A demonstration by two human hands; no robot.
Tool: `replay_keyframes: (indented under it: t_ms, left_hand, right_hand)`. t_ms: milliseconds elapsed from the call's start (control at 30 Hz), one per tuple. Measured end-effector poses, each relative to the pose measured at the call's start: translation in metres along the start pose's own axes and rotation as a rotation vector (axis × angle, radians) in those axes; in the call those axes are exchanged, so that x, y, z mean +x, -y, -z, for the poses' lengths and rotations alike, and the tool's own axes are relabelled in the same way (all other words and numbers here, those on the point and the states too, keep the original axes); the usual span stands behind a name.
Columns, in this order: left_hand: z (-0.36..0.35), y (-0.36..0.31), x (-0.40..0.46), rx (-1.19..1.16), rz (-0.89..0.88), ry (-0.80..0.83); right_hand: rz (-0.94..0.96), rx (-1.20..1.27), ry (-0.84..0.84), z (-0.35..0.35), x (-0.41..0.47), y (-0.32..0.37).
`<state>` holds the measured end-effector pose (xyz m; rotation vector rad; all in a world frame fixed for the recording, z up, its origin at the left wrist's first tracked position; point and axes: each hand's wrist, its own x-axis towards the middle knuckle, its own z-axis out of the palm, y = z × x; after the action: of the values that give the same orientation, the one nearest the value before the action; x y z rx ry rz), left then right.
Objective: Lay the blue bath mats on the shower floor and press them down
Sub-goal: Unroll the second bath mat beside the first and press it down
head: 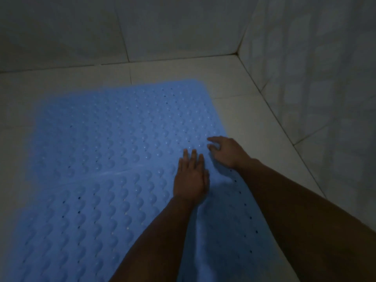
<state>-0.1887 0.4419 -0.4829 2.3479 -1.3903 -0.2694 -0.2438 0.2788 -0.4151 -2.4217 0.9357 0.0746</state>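
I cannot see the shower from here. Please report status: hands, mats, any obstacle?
Left hand flat, pressing the near blue mat. Right hand fingertips down by the far blue mat at its right edge. Mats overlap at a seam. Nothing in the way.

Two bare forearms reaching forward from the lower right, side by side and close together. Left hand [191, 180] lying palm down, fingers straight, held together and pointing away from the body, pressed flat on the surface below. Wrist straight, in line with the forearm. Right hand [226, 150] placed a little further forward and to the right, just beside the left one but apart from it. Back of this hand raised, fingers bent loosely and spread toward the left, fingertips down on the surface. Nothing held in either hand.
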Motion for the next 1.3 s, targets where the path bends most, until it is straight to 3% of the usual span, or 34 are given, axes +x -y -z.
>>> replay_keyframes:
  t_ms: [133,233,500,633,867,1067,1300]
  left_hand:
    - [-0.044,-0.019,0.002,0.051,-0.044,0.140]
    - [-0.057,-0.017,-0.003,0.151,-0.046,0.144]
    - [-0.062,-0.020,0.002,0.114,-0.021,0.147]
    - [-0.054,-0.021,0.008,0.067,0.008,0.198]
    - [0.031,-0.033,0.067,-0.015,0.124,0.562]
    - [0.039,-0.005,0.026,0.065,0.039,0.267]
    - [0.004,0.027,-0.034,0.027,0.060,-0.054]
  right_hand:
    - [0.030,0.018,-0.141,0.009,0.008,-0.028]
    - [0.072,0.023,-0.232,-0.001,0.013,-0.047]
    - [0.215,-0.046,-0.405,-0.033,0.018,-0.091]
    - [0.112,-0.076,-0.242,-0.021,0.007,-0.090]
    - [0.044,-0.196,0.055,0.002,-0.027,-0.049]
    - [0.138,-0.329,0.165,-0.066,-0.066,-0.062]
    - [0.216,-0.376,-0.159,-0.104,-0.077,-0.067]
